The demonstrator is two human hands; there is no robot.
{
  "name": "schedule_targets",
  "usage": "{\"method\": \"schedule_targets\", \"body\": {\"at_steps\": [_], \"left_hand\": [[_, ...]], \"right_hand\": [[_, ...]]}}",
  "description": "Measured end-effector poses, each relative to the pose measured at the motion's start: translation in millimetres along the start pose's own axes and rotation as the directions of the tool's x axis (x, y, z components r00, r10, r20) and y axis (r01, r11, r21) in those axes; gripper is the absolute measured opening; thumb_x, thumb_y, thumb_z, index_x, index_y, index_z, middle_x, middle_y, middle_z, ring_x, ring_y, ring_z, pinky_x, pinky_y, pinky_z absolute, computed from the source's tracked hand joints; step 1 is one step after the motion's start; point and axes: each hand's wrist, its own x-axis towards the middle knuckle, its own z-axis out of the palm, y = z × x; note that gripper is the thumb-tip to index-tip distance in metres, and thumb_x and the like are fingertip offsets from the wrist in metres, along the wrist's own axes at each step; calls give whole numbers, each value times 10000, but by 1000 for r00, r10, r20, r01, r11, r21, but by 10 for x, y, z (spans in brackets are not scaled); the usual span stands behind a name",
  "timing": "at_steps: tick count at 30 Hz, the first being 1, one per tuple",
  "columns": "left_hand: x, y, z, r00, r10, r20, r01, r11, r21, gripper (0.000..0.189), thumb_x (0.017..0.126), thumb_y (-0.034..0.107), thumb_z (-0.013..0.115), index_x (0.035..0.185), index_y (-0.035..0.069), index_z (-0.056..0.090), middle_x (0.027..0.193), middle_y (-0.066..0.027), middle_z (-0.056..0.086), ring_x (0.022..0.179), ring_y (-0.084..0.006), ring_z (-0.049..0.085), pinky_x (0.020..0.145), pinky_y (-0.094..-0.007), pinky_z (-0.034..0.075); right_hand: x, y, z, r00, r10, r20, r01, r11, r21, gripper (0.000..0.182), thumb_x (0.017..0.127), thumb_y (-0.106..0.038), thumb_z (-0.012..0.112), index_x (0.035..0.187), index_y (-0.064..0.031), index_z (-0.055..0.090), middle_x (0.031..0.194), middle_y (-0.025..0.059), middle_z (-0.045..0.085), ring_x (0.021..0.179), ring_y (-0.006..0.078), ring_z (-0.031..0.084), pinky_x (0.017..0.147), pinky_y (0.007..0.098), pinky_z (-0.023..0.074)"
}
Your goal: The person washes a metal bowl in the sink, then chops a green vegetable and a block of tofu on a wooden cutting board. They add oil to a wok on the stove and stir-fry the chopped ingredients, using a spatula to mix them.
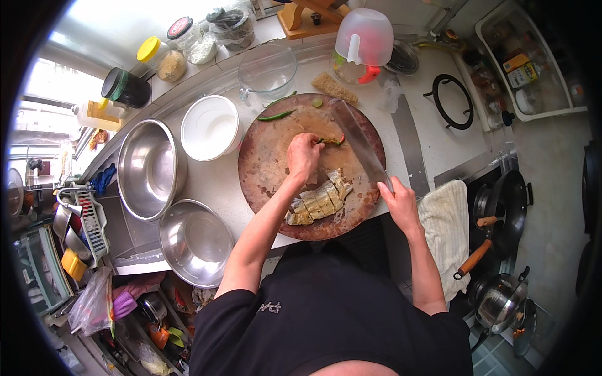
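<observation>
A round wooden chopping board (263,164) lies before me on the counter. My left hand (304,155) rests over its middle, fingertips pinching the end of a dark green and red chili pepper (335,140). In my right hand (399,201) is the handle of a wide-bladed cleaver (360,141). The blade slants over the board's right side, to the right of the pepper and apart from it. Several pieces of cut fish (320,201) lie in a row near the board's front edge. A green chili (276,115) and a small round green slice (318,102) sit at the back.
Left of the board stand a white plastic bowl (210,128) and two steel basins (148,169) (196,242). Behind it are a glass bowl (268,70), a loofah-like scrubber (335,87) and an upturned translucent jug (364,37). A towel (444,235) hangs at right, near a wok (510,214).
</observation>
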Motion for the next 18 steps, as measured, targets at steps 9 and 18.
{"method": "schedule_targets", "body": {"at_steps": [9,18], "left_hand": [[108,-353,-468,932,166,-322,-95,970,226,84,748,91,646,796,22,655,834,-121,578,859,-293,541,770,-389,440],[319,-377,-666,886,408,-219,-276,845,459,297,727,18,596,1022,41,618,994,-107,559,973,-297,494,844,-385,420]], "right_hand": [[-128,193,77,987,78,-141,-82,996,-26,231,894,-210,592,864,10,531,675,222,564,597,388,557,522,428,410],[54,225,323,937,-171,-304,28,906,-423,292,860,-232,629,1083,-53,574,874,158,622,720,337,635,609,402,517]]}}
